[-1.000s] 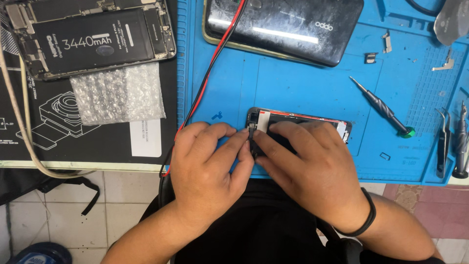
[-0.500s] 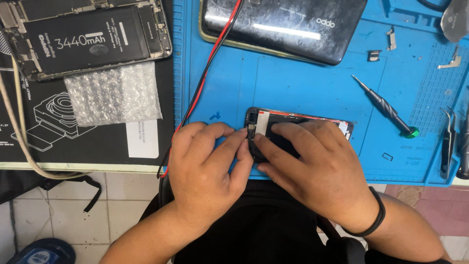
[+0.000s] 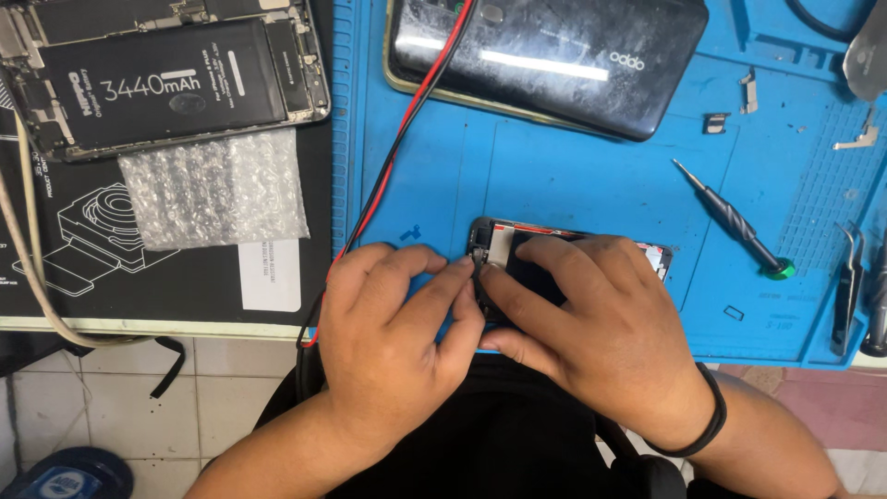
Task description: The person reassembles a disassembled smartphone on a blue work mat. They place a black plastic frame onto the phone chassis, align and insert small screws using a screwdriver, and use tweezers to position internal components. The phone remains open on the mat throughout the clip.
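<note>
At mat's near edge, both hands pinching opened phone, screwdriver well apart rightward.

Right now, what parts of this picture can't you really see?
All in the head view:
- Most of the small opened phone: the left hand and right hand cover it.
- What the fingertips pinch: too small to tell.
- The dark phone and the opened phone with battery: cut off by the top edge.
- The tweezers and the tool beside them: partly cut by the right edge.
</note>
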Motion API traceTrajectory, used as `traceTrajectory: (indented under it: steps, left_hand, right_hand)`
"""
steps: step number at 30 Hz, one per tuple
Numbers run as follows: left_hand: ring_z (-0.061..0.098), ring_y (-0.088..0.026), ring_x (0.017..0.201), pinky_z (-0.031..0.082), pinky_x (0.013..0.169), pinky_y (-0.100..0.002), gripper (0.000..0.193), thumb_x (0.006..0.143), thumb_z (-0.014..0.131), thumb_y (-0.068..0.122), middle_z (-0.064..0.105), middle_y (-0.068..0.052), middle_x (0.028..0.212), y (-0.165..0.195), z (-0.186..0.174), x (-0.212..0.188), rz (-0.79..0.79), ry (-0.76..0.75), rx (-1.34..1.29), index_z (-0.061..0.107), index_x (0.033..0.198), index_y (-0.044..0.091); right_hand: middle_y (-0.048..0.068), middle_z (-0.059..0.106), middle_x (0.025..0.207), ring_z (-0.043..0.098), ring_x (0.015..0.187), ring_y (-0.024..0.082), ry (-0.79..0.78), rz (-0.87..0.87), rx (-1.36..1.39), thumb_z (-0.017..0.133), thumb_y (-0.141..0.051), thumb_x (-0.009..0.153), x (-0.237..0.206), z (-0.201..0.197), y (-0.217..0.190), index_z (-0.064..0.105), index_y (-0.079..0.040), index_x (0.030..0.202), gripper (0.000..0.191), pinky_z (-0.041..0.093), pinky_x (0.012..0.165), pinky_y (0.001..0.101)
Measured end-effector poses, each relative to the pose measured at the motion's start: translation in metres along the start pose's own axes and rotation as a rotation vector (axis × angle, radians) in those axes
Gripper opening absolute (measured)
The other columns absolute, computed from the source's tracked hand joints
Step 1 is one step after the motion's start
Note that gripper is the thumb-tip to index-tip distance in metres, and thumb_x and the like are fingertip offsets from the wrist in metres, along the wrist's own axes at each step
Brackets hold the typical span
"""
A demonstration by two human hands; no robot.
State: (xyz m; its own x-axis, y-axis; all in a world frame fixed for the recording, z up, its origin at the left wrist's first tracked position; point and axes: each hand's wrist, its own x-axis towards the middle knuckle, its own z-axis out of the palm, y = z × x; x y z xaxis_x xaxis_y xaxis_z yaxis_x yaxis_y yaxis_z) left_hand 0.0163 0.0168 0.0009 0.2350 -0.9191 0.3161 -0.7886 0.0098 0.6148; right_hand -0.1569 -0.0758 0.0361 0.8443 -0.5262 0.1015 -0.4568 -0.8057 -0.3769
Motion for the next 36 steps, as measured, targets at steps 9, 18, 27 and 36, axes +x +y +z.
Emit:
traceTrajectory:
  steps: [9, 18, 27, 36]
  left_hand:
    - [0.058, -0.027, 0.098, 0.049, 0.084, -0.039, 0.024, 0.083, 0.080, 0.013, 0.067, -0.005, 0.102, -0.002, -0.003, 0.002, 0.023, 0.000, -0.021, 0.079, 0.106, 0.008]
    - [0.059, -0.028, 0.100, 0.049, 0.086, -0.038, 0.024, 0.085, 0.079, 0.008, 0.069, -0.005, 0.100, -0.003, -0.002, -0.001, 0.007, -0.025, 0.020, 0.077, 0.108, 0.005]
    - [0.059, -0.029, 0.103, 0.048, 0.092, -0.039, 0.053, 0.087, 0.074, 0.003, 0.072, -0.012, 0.125, -0.005, -0.007, 0.002, 0.053, -0.109, -0.130, 0.057, 0.137, -0.003]
    - [0.058, -0.026, 0.096, 0.048, 0.087, -0.037, 0.048, 0.090, 0.074, 0.004, 0.073, -0.007, 0.106, -0.002, -0.014, 0.017, 0.031, -0.221, -0.166, 0.062, 0.137, 0.002]
  right_hand:
    - [0.009, 0.065, 0.117, 0.061, 0.097, 0.029, -0.056, 0.023, 0.076, 0.075, -0.047, 0.082, -0.005, -0.008, 0.004, 0.073, -0.011, 0.118, 0.050, 0.048, 0.084, 0.0416]
    - [0.018, 0.069, 0.101, 0.067, 0.093, 0.036, 0.148, 0.426, -0.294, 0.079, -0.001, 0.084, -0.035, -0.060, 0.043, 0.070, 0.001, 0.109, 0.027, 0.052, 0.077, 0.0425]
    - [0.015, 0.067, 0.092, 0.068, 0.084, 0.026, 0.066, 0.410, -0.106, 0.073, 0.004, 0.087, -0.071, -0.059, 0.081, 0.071, 0.000, 0.118, 0.032, 0.053, 0.075, 0.0363]
    - [0.013, 0.063, 0.099, 0.070, 0.085, 0.020, 0.099, 0.288, 1.114, 0.062, 0.001, 0.091, -0.134, -0.039, 0.113, 0.064, -0.002, 0.114, 0.023, 0.062, 0.076, 0.0391]
